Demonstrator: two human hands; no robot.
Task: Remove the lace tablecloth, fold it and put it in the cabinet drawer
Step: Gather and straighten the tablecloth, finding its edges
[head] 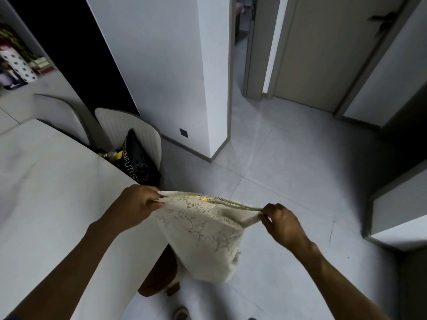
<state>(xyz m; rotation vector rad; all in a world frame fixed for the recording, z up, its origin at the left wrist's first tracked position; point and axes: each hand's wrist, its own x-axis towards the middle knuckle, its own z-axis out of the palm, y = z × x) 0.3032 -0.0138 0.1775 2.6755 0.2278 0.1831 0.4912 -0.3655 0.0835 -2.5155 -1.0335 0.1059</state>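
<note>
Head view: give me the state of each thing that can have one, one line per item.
lace tablecloth: off the table, partly folded, hanging in the air between both hands.
left hand: grips one end of the top edge.
right hand: pinches the other end.
table: bare top, cloth removed.
chair: pushed in at the table, a black bag on its seat.
door: shut.

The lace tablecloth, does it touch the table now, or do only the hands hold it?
Apart. In the head view the lace tablecloth hangs beside the table, over the floor, pinched at its top edge by the left hand and right hand.
</note>
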